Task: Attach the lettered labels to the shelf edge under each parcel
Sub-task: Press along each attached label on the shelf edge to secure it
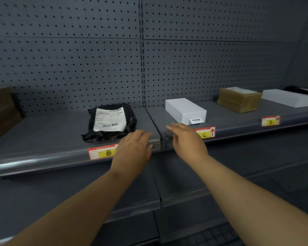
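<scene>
At the shelf edge (43,161), your left hand (133,150) covers label B's (103,153) right end; right hand (187,141) overlaps label C (205,133). Both hands open, holding nothing.

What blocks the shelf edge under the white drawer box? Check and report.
The C label already sits on the shelf edge under the white drawer box. The right hand covers the label's left end. Nothing else visible is in the way.
</scene>
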The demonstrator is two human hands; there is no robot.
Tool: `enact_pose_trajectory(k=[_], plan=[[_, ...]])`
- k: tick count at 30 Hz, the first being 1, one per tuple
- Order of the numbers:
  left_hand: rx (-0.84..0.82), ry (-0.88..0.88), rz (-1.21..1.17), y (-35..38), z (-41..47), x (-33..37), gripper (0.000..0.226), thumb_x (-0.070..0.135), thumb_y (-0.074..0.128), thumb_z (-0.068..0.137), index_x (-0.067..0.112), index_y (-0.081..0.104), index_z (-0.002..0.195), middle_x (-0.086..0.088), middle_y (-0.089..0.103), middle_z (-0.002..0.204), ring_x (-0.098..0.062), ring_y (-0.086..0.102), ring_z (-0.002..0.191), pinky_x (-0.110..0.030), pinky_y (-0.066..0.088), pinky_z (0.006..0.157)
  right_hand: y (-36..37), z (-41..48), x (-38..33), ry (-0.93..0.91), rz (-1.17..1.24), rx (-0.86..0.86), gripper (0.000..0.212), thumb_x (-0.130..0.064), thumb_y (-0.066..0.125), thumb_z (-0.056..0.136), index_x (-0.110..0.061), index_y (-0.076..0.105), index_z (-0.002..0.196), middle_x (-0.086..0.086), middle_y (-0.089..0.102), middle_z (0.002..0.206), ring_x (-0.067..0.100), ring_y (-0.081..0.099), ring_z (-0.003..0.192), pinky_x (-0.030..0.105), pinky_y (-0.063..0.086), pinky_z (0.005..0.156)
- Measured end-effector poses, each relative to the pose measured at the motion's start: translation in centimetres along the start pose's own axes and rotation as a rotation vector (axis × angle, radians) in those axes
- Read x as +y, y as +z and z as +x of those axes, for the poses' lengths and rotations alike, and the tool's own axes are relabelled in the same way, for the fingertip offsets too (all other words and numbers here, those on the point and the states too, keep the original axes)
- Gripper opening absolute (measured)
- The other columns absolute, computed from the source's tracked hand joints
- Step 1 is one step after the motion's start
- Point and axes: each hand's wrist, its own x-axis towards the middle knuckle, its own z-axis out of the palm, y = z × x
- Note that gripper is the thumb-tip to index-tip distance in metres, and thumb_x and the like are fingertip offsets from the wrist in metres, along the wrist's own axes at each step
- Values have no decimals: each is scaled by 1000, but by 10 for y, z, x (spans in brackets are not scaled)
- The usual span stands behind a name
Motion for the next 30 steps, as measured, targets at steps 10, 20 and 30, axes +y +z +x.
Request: enact_pose_trajectory(k=[10,20,30], plan=[[-62,-132,46,67,61,115,49,21,52,90,15,39,136,-12,43,139,-31,45,121,-40,37,100,-58,11,136,-9,-86,-101,45,-2,45,90,-15,50,134,8,53,136,27,47,125,36,44,103],[-55,-195,139,92,64,134,49,5,63,81,8,50,129,-16,56,128,-37,47,123,-48,44,96,-52,18,175,-176,-104,-191,55,0,41,91,-17,36,142,3,40,148,21,32,138,37,34,112],[-154,-183,182,90,57,132,51,15,40,96,19,24,144,-5,17,155,-24,11,142,-38,17,114,-46,10,184,-231,-55,-160,57,8,39,90,-15,37,142,3,32,154,23,25,144,36,26,116]])
